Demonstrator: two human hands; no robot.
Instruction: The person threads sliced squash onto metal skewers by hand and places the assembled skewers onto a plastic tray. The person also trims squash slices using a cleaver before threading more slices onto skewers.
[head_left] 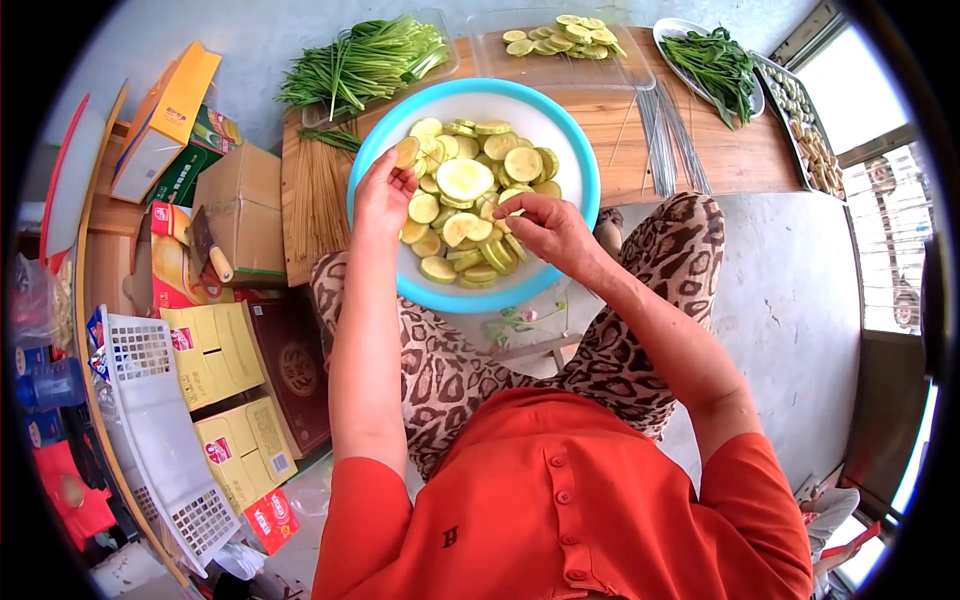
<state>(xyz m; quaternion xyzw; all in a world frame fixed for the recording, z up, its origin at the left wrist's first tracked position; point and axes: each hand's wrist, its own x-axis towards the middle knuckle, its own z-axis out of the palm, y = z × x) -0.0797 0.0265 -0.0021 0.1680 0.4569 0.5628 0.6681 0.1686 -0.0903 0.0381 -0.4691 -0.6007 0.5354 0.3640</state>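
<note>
A blue-rimmed white basin (583, 150) full of pale green squash slices (465, 181) sits in front of me, at the table's near edge. My left hand (383, 195) is over the basin's left side, its fingers closed on a round squash slice (407, 152). Above the slices at the right, my right hand (550, 232) is closed in a pinch. Whatever thin thing it may hold is too small to make out. Left of the basin lies a bundle of thin bamboo skewers (312, 205) on the wooden table (630, 130).
Along the back stand a tray of green stalks (365, 62), a clear tray with squash slices (565, 40) and a plate of leafy greens (712, 70). Metal skewers (672, 140) lie at right, near a tray of skewered food (805, 125). A knife (208, 245) rests among boxes (240, 205) at left.
</note>
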